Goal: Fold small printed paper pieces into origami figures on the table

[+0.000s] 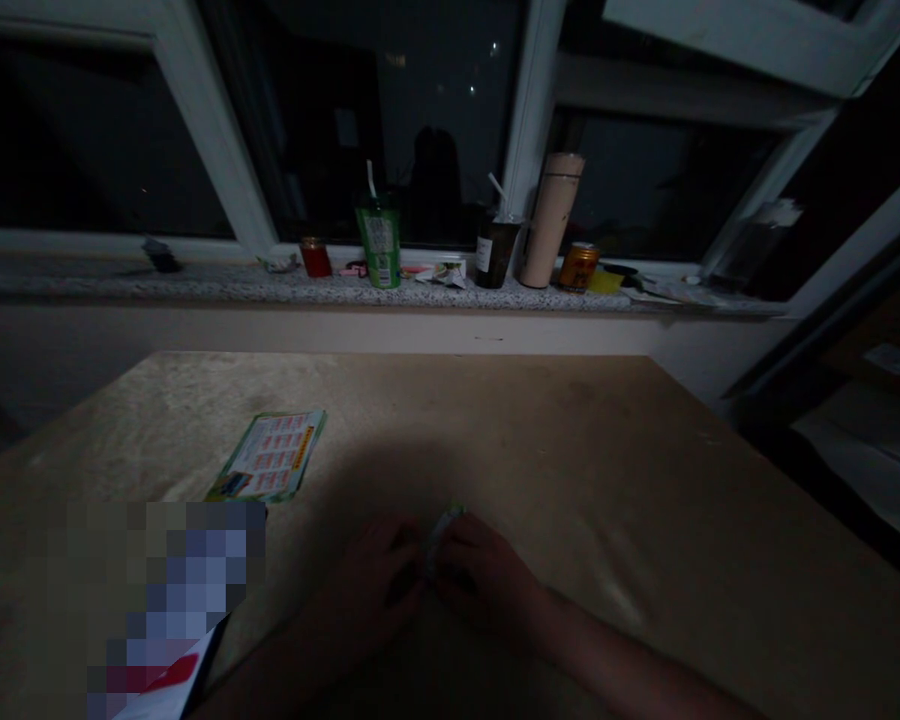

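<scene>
In dim light, my left hand [382, 570] and my right hand [487, 575] meet low in the middle of the view, just above or on the table. Between them is a small whitish piece with green edges, which looks like folded or rolled paper [441, 528]. The fingers of my right hand are closed round its right side. My left fingers are bent and pinch at its left side; shadow hides their tips. Left of my hands lies a printed sheet with a green border and red number grids, like a calendar card [277, 455].
A pale brown table [555, 420] spreads under my hands. At lower left lies a partly blurred item with a white and red corner [169, 680]. Along the stone windowsill [232, 285] stand a red jar [316, 258], a green cup [381, 245], a dark drink cup [497, 255], a pink flask [553, 220] and a gold can [578, 268].
</scene>
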Demonstrator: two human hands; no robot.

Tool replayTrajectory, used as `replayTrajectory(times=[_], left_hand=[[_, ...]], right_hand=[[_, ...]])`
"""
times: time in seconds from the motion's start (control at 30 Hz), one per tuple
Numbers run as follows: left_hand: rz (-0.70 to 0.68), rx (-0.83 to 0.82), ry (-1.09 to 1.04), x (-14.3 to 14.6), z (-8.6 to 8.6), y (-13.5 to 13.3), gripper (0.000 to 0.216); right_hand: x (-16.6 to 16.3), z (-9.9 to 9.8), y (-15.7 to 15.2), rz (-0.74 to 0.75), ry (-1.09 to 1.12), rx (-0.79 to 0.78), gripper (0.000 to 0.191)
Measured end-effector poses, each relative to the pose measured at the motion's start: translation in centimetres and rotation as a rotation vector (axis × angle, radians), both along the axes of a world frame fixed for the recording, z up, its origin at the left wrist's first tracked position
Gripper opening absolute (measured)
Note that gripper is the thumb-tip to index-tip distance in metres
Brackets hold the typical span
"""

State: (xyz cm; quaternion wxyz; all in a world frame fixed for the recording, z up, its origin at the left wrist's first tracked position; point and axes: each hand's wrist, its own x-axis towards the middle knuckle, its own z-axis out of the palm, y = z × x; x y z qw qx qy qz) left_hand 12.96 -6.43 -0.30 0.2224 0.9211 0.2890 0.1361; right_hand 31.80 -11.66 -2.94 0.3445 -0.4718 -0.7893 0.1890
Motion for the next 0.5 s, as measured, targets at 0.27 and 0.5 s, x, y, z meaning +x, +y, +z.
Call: replayTrajectory(times=[0.27, 0.5], left_hand=[[0.046, 0.052, 0.073, 0.2, -0.6, -0.4, 0.017], [0.059, 0.118, 0.093, 0.4, -1.2, -0.9, 0.021]], right_hand=[[0.3, 0.1, 0.4, -0.034, 0.101, -0.161, 0.023], [0.5, 0.4, 0.7, 0.024, 0.195, -0.212, 0.023]])
